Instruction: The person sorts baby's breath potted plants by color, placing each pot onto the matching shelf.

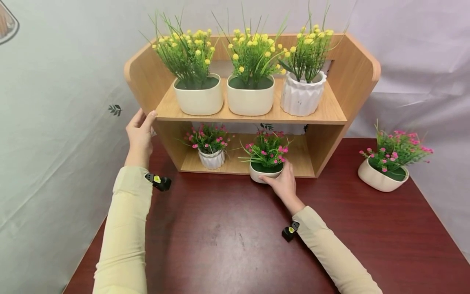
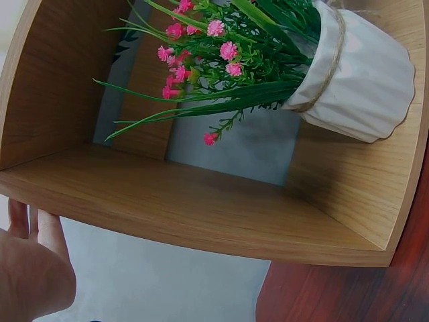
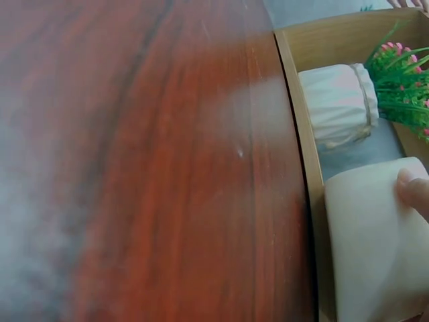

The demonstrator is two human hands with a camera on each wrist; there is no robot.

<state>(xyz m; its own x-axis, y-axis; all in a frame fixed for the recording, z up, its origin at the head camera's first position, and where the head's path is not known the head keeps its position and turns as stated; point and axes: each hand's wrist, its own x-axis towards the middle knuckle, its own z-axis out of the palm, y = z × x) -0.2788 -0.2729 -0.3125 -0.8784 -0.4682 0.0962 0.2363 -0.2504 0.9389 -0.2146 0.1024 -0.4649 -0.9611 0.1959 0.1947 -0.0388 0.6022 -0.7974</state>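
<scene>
My right hand (image 1: 285, 181) grips an oval cream flowerpot (image 1: 265, 176) of pink flowers, thumb across its front and fingers along its right side. That pot stands at the front of the lower shelf; in the right wrist view the thumb (image 3: 414, 191) presses on the pot's wall (image 3: 375, 248). My left hand (image 1: 140, 134) touches the outer left side of the wooden shelf unit (image 1: 253, 118), fingers fairly straight. In the left wrist view, the left hand (image 2: 37, 268) has its fingertips hidden behind the side panel. A white ribbed pot (image 1: 212, 159) with pink flowers sits left on the lower shelf.
Two oval cream pots (image 1: 200, 100) and a white ribbed pot (image 1: 302, 96), all with yellow flowers, line the upper shelf. Another oval pot (image 1: 382, 175) of pink flowers stands tilted on the dark red table (image 1: 220, 237), right of the unit. Pale cloth (image 1: 66, 102) hangs behind.
</scene>
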